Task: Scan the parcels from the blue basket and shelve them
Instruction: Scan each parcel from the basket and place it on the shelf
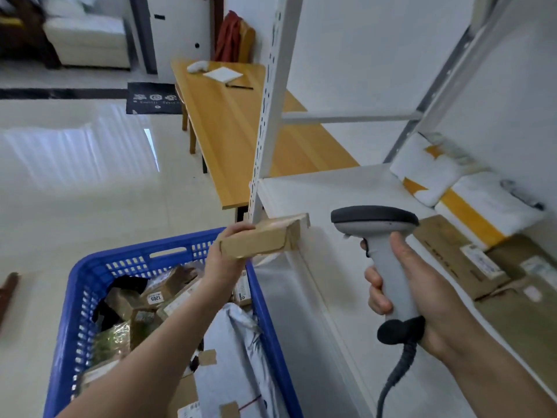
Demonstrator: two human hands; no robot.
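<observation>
White metal shelf (316,188) fills the right side; its near-level board carries white padded bags (428,173) at the far right and flat brown cartons (452,257) nearer, all lying flat. Blue basket (120,251) sits on the floor at the left, against the shelf's front edge, loaded with mixed parcels (168,291): small cartons, dark bags and a grey plastic mailer (235,342). Wooden table (229,131) stands beyond, far centre. Small cardboard box (259,239) is held in the air above the basket's far right corner, just in front of the shelf upright and level with the board edge. Left hand (224,257) grips its left end, fingers wrapped around the short side. Scanner (382,257) is held upright to the right of the box, head turned toward it and a little apart; right hand (422,291) is closed around the handle, forefinger at the trigger side. No label shows on the box from here. Judgement: box looks light and stiff with taped seams, fine for a one-handed hold; an end grip leaves the broad faces free to scan and then to slide flat onto the board.
</observation>
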